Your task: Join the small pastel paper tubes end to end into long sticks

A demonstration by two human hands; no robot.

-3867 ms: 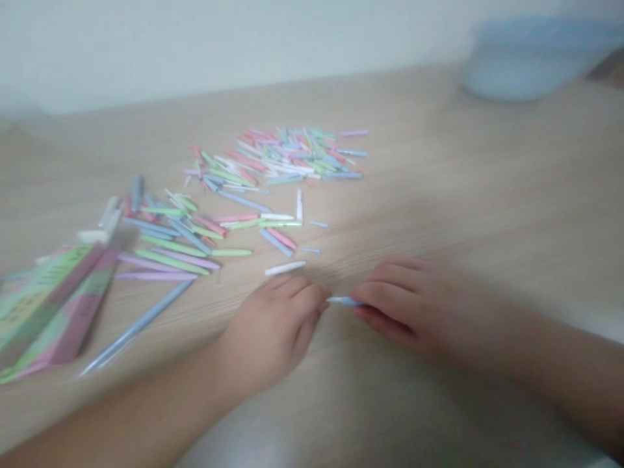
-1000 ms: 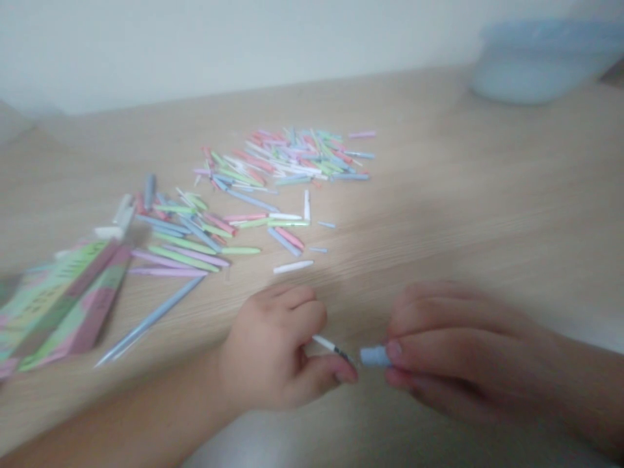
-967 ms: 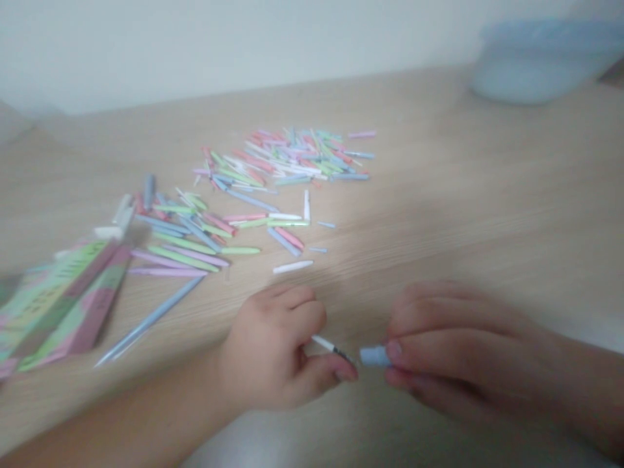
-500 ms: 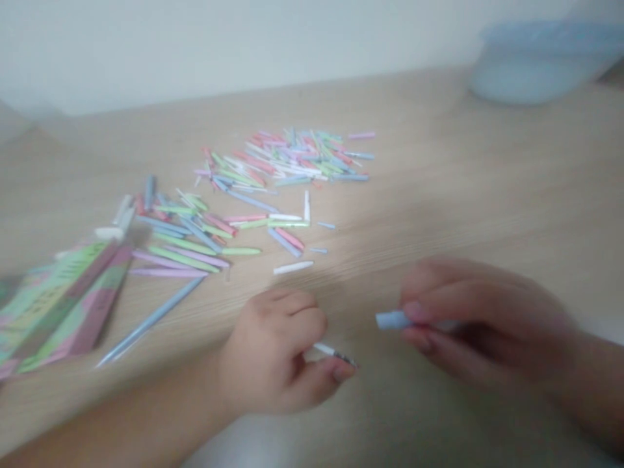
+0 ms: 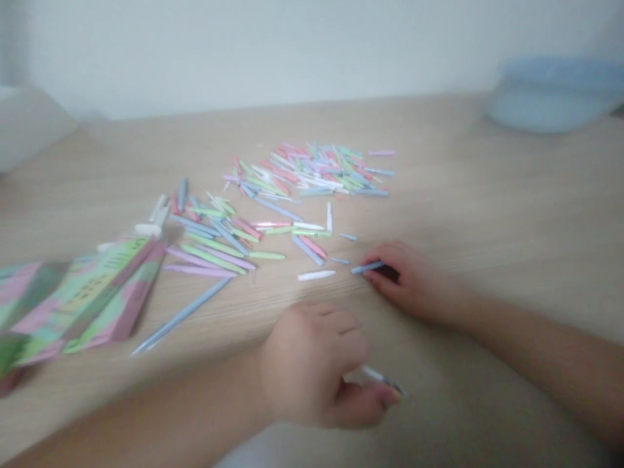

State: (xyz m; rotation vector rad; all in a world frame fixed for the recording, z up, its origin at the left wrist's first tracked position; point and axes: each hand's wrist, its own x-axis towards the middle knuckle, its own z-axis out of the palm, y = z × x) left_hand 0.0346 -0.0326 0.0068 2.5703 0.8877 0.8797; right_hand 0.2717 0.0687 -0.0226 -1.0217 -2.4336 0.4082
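Note:
Low in the head view, my left hand (image 5: 326, 370) is closed on a thin white pen refill (image 5: 372, 373) with a dark end, which sticks out beside the thumb. Further right and forward, my right hand (image 5: 414, 279) pinches a blue pen barrel (image 5: 369, 267) close to the table top; part of it is hidden by the fingers. Small blue pieces (image 5: 340, 261) lie just left of those fingertips. A white pen barrel (image 5: 316, 275) rests on the table between the two hands. Motion blur softens the details.
Loose pink, green, blue, white and purple pen parts (image 5: 322, 169) are heaped at the back, with another pile (image 5: 214, 234) nearer left. Patterned boxes (image 5: 97, 292) and a long blue rod (image 5: 182, 315) lie at left. A bluish container (image 5: 556, 97) stands back right.
My right hand has moved forward and left with the blue pen barrel, down near the small blue pieces. My left hand still holds the refill. The view has shifted, moving the piles rightward.

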